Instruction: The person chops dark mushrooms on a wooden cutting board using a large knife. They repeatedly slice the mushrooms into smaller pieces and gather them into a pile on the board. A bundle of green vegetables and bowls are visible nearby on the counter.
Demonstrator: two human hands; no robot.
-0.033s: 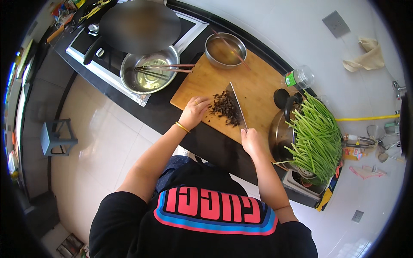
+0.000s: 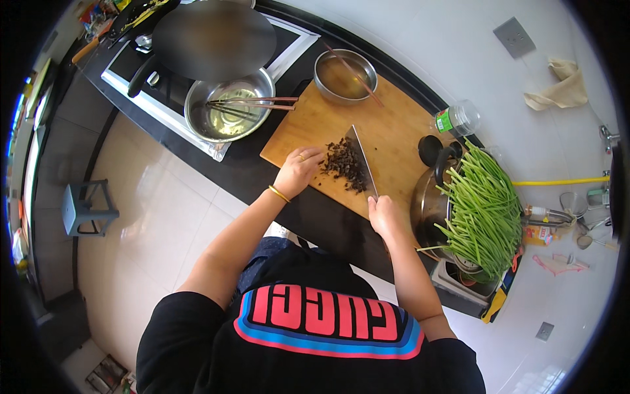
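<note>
My right hand (image 2: 385,215) is closed around the handle of a cleaver (image 2: 362,161). The cleaver's blade stands on edge along the right side of a heap of finely chopped dark brown pieces (image 2: 343,161). At the heap's left side is my left hand (image 2: 300,169), fingers stretched toward it with the tips beside the outermost bits; nothing shows in them. Heap and blade both rest on a wooden cutting board (image 2: 400,131).
A metal bowl of brownish liquid (image 2: 344,77) with chopsticks across it sits on the board's far corner. Left are a steel pot (image 2: 230,105) with a whisk and chopsticks, and a stove (image 2: 121,72). Right are a glass jar (image 2: 464,118), a black lid (image 2: 430,150) and long green stalks (image 2: 482,210).
</note>
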